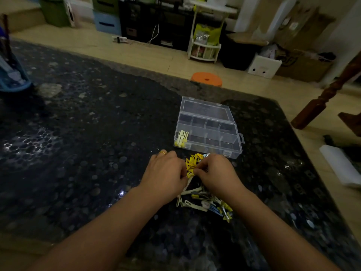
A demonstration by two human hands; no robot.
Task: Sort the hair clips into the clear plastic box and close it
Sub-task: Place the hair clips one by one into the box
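Two bare hands meet over a loose pile of yellow, cream and dark hair clips (197, 189) on the dark speckled stone worktop (78, 133). The left hand (166, 174), with a gold ring on one finger, has its fingers curled down into the pile, and the right hand (217, 173) has its fingers curled in beside it; both appear to pinch at the yellow clips between them, though which clip each holds cannot be told. The clear plastic compartment box (209, 132) lies just beyond the pile, its hinged lid laid open flat on the far side. A few pale cream clips (181, 138) sit in the box's near-left compartment. Beyond the box, past the worktop's far edge, a round orange stool (206, 78) stands on the floor.
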